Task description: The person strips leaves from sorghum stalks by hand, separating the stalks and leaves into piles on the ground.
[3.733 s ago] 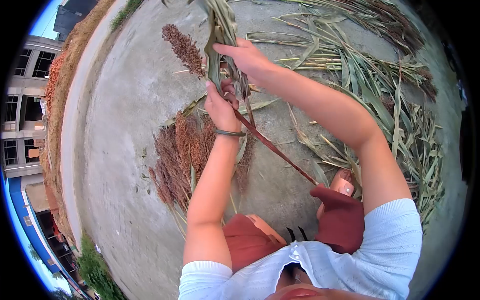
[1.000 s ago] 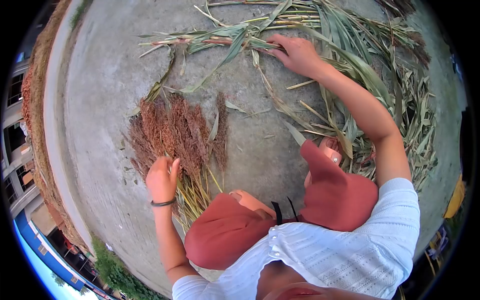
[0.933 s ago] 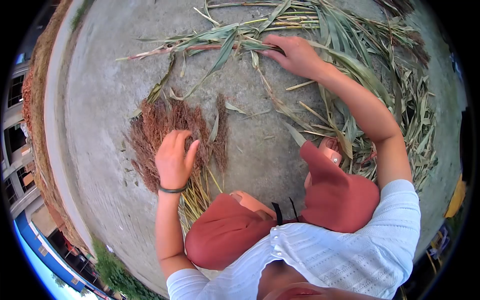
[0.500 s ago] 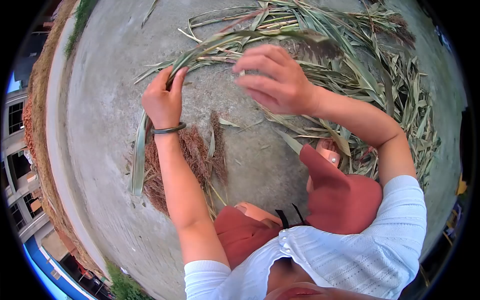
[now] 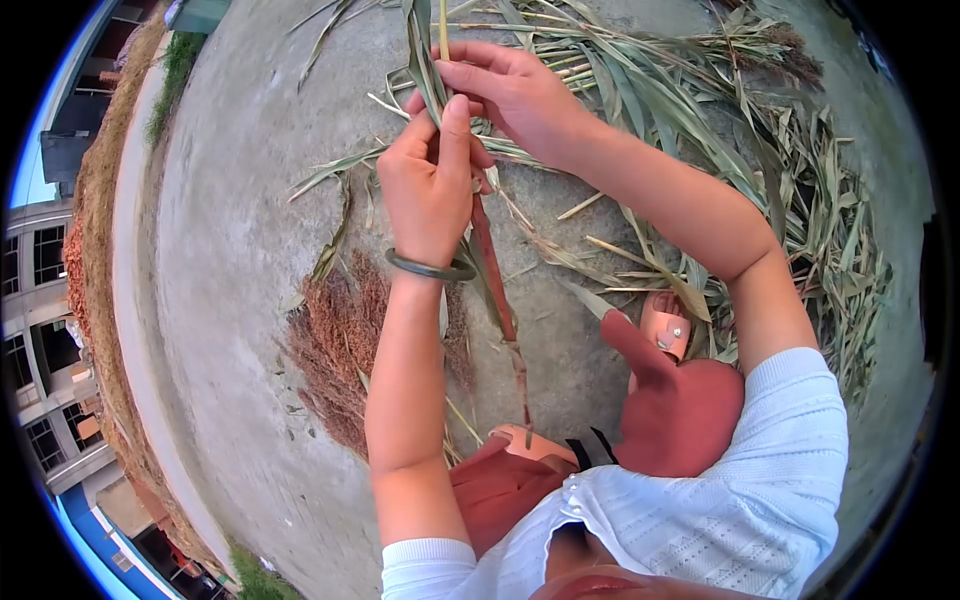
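Observation:
My left hand (image 5: 432, 180), with a dark bangle at the wrist, is wrapped round a leafy stalk (image 5: 487, 262) whose reddish lower end hangs towards my feet. Just above it, my right hand (image 5: 515, 95) pinches the same stalk near its green leaves at the top of the view. The stalk's upper end runs out of the frame. Below my left forearm lies a bunch of reddish-brown seed heads (image 5: 340, 350) on the concrete, partly hidden by that arm.
Cut stalks with long green leaves (image 5: 650, 85) spread over the ground at the upper right. A heap of dry leaves (image 5: 830, 240) lies at the right. My sandalled foot (image 5: 665, 328) is beside loose stalks. Buildings (image 5: 45, 300) stand beyond the road at the far left.
Both hands have come together at the upper middle. The leafy stalk has swung from lying across the view to nearly upright, and my right hand has closed on it.

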Available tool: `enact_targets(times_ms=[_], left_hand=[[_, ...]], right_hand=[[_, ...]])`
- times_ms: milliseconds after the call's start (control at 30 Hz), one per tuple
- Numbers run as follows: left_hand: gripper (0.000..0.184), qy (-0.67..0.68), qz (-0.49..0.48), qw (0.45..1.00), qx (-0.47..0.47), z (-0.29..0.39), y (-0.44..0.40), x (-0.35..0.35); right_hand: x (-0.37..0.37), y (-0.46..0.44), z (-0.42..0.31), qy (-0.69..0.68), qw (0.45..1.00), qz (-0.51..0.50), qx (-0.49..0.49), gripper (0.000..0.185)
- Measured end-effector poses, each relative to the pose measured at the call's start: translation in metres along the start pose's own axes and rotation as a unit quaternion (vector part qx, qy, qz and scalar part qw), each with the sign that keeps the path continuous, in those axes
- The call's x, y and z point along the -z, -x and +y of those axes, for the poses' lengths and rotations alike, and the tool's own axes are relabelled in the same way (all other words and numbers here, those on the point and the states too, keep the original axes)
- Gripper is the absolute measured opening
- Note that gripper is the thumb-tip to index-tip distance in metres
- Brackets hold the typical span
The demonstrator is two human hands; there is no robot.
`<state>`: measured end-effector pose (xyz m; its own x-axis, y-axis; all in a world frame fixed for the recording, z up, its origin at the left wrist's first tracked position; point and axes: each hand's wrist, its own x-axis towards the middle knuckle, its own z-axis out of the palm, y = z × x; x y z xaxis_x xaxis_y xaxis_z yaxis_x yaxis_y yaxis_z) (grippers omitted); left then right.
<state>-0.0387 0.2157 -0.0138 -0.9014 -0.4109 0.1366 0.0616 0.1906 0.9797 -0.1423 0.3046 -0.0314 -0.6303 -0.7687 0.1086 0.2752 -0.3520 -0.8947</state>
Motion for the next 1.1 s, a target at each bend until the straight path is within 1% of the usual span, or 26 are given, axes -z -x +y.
enact_targets(times_ms=[33,133,167,200,233,267,333,367,400,433,467,533,567,633,667,700,733,767,800,833,867,900,933,967,1033,1100], left_hand=[[0.047,-0.061,-0.019,0.998,-0.022,-0.009,-0.002,0.001],[0.051,-0.173,0.040,0.976,-0.127,-0.033,-0.004,0.018],[0.057,-0.052,0.079,0.990,-0.106,-0.037,-0.001,0.022],[0.055,-0.042,0.101,0.992,-0.059,-0.042,-0.002,0.038],[0.055,-0.066,0.138,0.987,-0.056,-0.045,-0.005,0.052],[0.054,-0.090,0.177,0.979,-0.052,-0.047,-0.008,0.067],[0.057,-0.011,0.188,0.981,-0.041,-0.036,-0.013,0.096],[0.056,0.049,0.209,0.976,-0.044,-0.026,-0.013,0.105],[0.056,0.108,0.229,0.966,-0.048,-0.008,-0.014,0.112],[0.055,0.167,0.247,0.953,-0.052,0.002,-0.012,0.120],[0.054,0.210,0.257,0.941,-0.070,0.002,-0.008,0.134],[0.053,0.294,0.273,0.910,-0.108,0.002,0.001,0.164],[0.043,0.341,0.331,0.874,-0.102,0.001,0.006,0.172],[0.039,0.315,0.344,0.878,-0.110,-0.027,0.019,0.198],[0.037,0.302,0.349,0.880,-0.111,-0.043,0.027,0.211],[0.038,0.275,0.386,0.875,-0.100,-0.035,0.029,0.200],[0.041,0.261,0.396,0.875,-0.095,-0.039,0.033,0.204],[0.043,0.249,0.405,0.875,-0.089,-0.045,0.034,0.208],[0.045,0.236,0.413,0.876,-0.084,-0.048,0.035,0.211],[0.052,0.239,0.428,0.868,-0.082,-0.050,0.035,0.214],[0.053,0.252,0.432,0.862,-0.081,-0.052,0.035,0.217],[0.054,0.265,0.436,0.856,-0.082,-0.051,0.034,0.218],[0.056,0.278,0.441,0.849,-0.082,-0.050,0.034,0.219],[0.059,0.283,0.450,0.845,-0.054,-0.051,0.033,0.215],[0.058,0.291,0.402,0.866,-0.064,-0.049,0.034,0.196],[0.058,0.293,0.358,0.883,-0.078,-0.053,0.034,0.192]], right_hand=[[-0.004,-0.005,-0.005,-0.012,1.000,0.015,0.006,0.030],[-0.003,-0.030,-0.025,0.044,0.999,-0.018,0.006,0.028],[-0.005,-0.037,-0.031,0.020,1.000,-0.023,0.009,0.027],[-0.004,-0.046,-0.039,-0.015,0.996,-0.082,-0.039,0.034],[-0.004,-0.056,-0.048,-0.049,0.985,-0.142,-0.088,0.045],[-0.008,-0.064,-0.052,-0.041,0.978,-0.163,-0.122,0.042],[-0.027,-0.073,-0.068,-0.019,0.960,-0.206,-0.188,0.038],[-0.040,-0.070,-0.075,0.021,0.952,-0.255,-0.166,0.031],[-0.056,-0.064,-0.077,0.061,0.940,-0.303,-0.143,0.028],[-0.070,-0.061,-0.067,0.062,0.935,-0.313,-0.155,0.030],[-0.081,-0.060,-0.054,0.045,0.930,-0.308,-0.194,0.030],[-0.093,-0.053,-0.014,0.010,0.930,-0.258,-0.262,0.032],[-0.097,-0.048,0.002,-0.006,0.931,-0.244,-0.270,0.032],[-0.099,-0.038,0.028,-0.039,0.934,-0.209,-0.287,0.032],[-0.099,-0.033,0.036,0.021,0.937,-0.231,-0.261,0.031],[-0.097,-0.030,0.041,0.084,0.936,-0.252,-0.231,0.030],[-0.096,-0.029,0.048,0.147,0.930,-0.270,-0.201,0.029],[-0.095,-0.029,0.061,0.170,0.938,-0.245,-0.175,0.026],[-0.098,-0.029,0.068,0.163,0.948,-0.215,-0.167,0.025],[-0.102,-0.028,0.077,0.155,0.958,-0.184,-0.159,0.025],[-0.104,-0.027,0.085,0.146,0.966,-0.152,-0.151,0.025],[-0.106,-0.030,0.087,0.163,0.961,-0.159,-0.160,0.027],[-0.109,-0.031,0.091,0.145,0.965,-0.143,-0.165,0.026],[-0.112,-0.032,0.095,0.128,0.969,-0.126,-0.170,0.026],[-0.122,-0.033,0.101,0.071,0.979,-0.085,-0.172,0.026],[-0.128,-0.035,0.105,0.058,0.979,-0.086,-0.175,0.027]])
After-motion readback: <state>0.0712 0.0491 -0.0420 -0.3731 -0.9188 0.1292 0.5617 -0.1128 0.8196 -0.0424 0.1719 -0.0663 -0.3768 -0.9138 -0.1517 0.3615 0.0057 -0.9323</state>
